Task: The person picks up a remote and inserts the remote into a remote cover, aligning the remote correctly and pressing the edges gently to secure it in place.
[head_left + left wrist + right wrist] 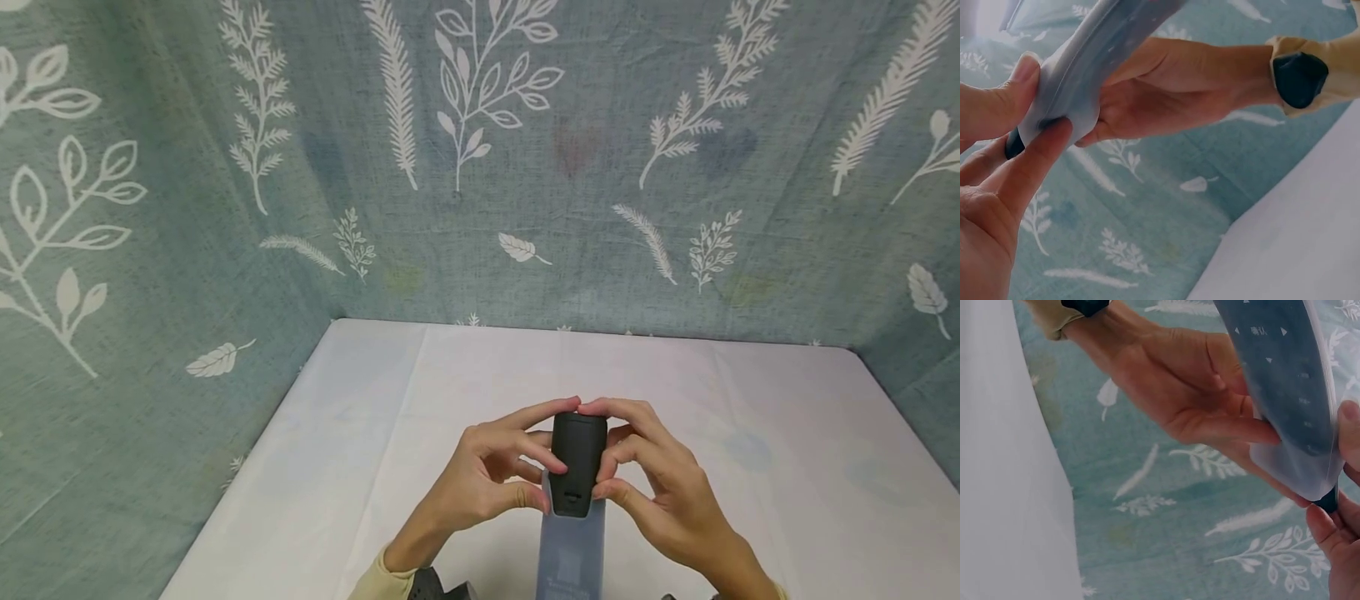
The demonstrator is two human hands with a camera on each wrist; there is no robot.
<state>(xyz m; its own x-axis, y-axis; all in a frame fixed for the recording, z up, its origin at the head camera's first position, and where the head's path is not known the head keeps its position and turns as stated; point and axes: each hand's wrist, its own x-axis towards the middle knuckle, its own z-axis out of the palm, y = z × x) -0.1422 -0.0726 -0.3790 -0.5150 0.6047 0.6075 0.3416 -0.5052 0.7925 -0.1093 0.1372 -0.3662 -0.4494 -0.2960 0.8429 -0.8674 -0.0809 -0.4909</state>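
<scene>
A black remote control (578,458) sits partly inside a translucent sleeve (570,554), its upper end bare in the head view. Printed buttons show through the sleeve (1300,440) in the right wrist view. My left hand (495,475) holds the remote from the left, with its index fingertip at the top end and its thumb by the sleeve's edge. From the other side my right hand (667,492) grips it, thumb low and index finger at the top. In the left wrist view the remote's dark tip (1015,145) pokes out of the sleeve.
A white-covered table (420,392) lies under the hands. Green-blue cloth with white leaf prints (465,250) hangs behind it and at the sides. Dark wrist mounts (1300,78) are on both wrists.
</scene>
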